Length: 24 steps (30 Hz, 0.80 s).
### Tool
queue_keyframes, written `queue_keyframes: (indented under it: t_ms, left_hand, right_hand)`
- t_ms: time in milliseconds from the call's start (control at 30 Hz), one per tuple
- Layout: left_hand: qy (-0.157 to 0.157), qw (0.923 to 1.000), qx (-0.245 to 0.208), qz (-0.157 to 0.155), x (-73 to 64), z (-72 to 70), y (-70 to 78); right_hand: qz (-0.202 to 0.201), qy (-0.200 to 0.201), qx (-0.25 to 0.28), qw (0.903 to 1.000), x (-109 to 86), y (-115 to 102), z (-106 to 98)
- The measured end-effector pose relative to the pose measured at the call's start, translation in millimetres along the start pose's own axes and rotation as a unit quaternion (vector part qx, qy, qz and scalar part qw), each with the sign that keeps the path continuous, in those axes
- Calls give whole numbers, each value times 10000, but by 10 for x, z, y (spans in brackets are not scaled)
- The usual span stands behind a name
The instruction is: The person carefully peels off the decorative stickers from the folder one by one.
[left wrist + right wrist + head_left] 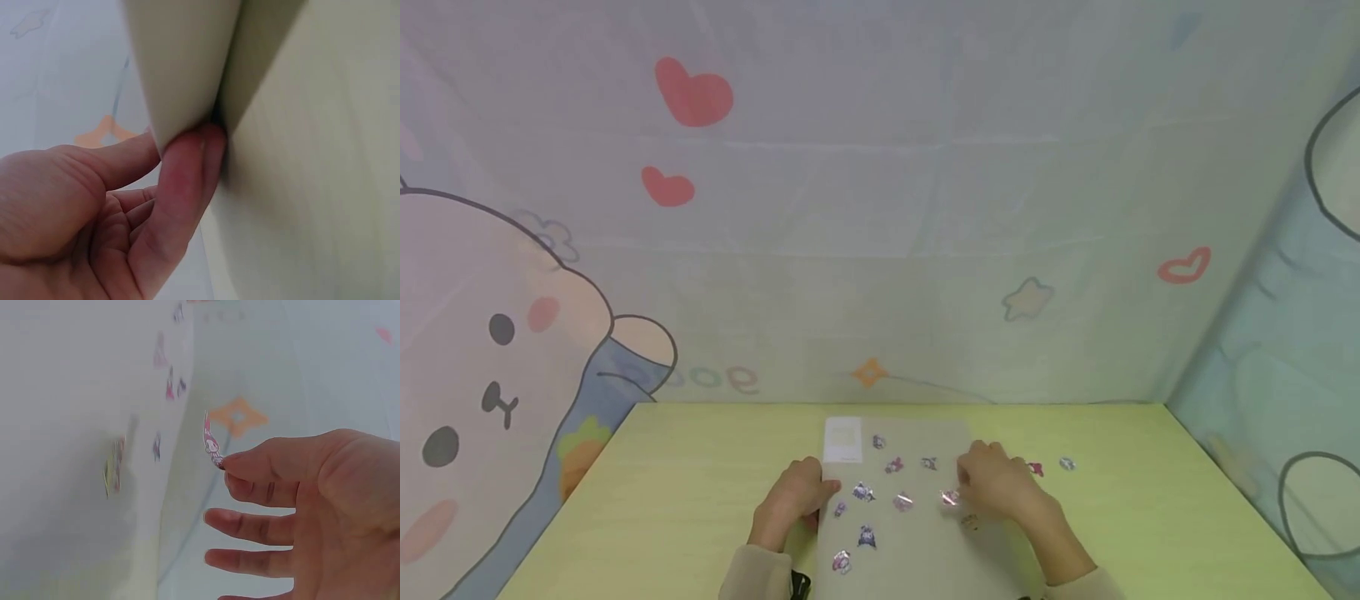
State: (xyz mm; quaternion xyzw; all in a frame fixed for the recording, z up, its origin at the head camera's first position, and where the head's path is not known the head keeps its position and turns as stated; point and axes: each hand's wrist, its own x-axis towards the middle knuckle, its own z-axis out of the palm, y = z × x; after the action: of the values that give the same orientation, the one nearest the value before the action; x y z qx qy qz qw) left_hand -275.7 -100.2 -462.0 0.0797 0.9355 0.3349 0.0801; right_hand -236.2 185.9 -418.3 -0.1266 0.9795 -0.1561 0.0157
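Pink sticker [210, 442], one end pinched by the right hand [1002, 481], is near the right edge of the board [917, 562]; the left hand [792, 497] grips its left edge. Being curled, the sticker could fold onto itself.

The right hand [319, 503] pinches a pink-and-white sticker [212, 446] between thumb and index finger, the curved piece jutting past their tips. The other fingers [250, 526] extend below the pinch, spaced apart. Beyond the fingertips stretches a pale surface [62, 375] bearing several blurred stickers [170, 385]. Behind the pinched piece, an orange four-pointed star [254, 419] marks the backdrop [331, 369].
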Motion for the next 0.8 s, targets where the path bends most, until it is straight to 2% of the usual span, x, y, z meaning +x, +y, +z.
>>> queue_keyframes:
  t_ms: [200, 433, 567, 800]
  left_hand:
    - [-43, 10000, -11, -12, -1, -16, 15]
    - [-52, 10000, 16, -3, -4, 0, 20]
    - [-47, 10000, 25, 33, 5, 7, 0]
    - [-64, 10000, -38, 47, 11, -7, -3]
  right_hand:
    - [432, 17, 461, 9980, -49, 498, -173]
    - [799, 29, 975, 9920, -180, 1104, -216]
    - [913, -2, 1105, 9897, -225, 1291, -221]
    - [1532, -245, 933, 9835, -270, 1462, -242]
